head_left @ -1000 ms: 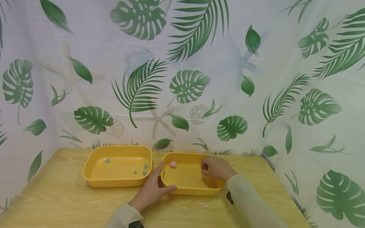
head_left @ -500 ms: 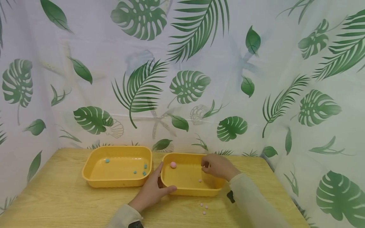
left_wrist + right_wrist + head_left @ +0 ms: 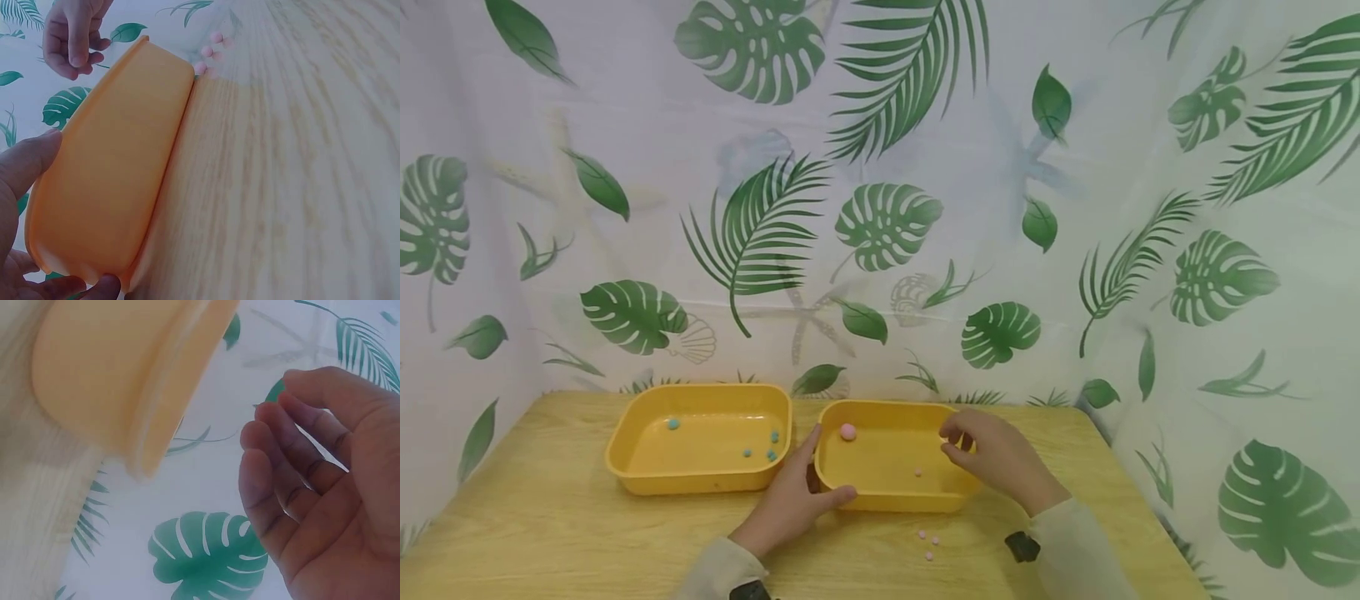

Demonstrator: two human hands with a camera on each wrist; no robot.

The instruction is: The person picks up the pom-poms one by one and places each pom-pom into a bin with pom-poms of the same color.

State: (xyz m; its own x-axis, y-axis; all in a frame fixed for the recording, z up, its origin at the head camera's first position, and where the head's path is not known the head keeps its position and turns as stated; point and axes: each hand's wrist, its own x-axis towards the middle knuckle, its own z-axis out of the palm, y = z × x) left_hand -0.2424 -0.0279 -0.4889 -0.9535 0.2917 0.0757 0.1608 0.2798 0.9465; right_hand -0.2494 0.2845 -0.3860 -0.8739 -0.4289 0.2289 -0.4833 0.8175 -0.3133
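Observation:
At the left end of the right-hand yellow tray (image 3: 902, 502), my left hand (image 3: 790, 500) grips the corner, thumb on the front rim and fingers along the side. The left wrist view shows the thumb (image 3: 34, 159) against the tray's outer wall (image 3: 119, 162). My right hand (image 3: 1000, 454) hovers over the tray's right end, fingers loosely bent. In the right wrist view that hand (image 3: 331, 475) holds nothing and is apart from the tray wall (image 3: 94, 369). Inside the tray lie a larger pink ball (image 3: 847, 432) and a tiny pink ball (image 3: 917, 472).
Three tiny pink balls, one of them a pink ball (image 3: 928, 556) nearest the front, lie on the wooden table (image 3: 580, 542) before the tray. A second yellow tray (image 3: 700, 483) to the left holds several blue balls (image 3: 673, 424). A leaf-printed curtain (image 3: 880, 350) stands behind.
A tiny pink ball now shows clearly on the tray floor, where only a faint mark showed one second ago. My right hand has drawn slightly right and its fingers have spread. My left hand keeps its grip.

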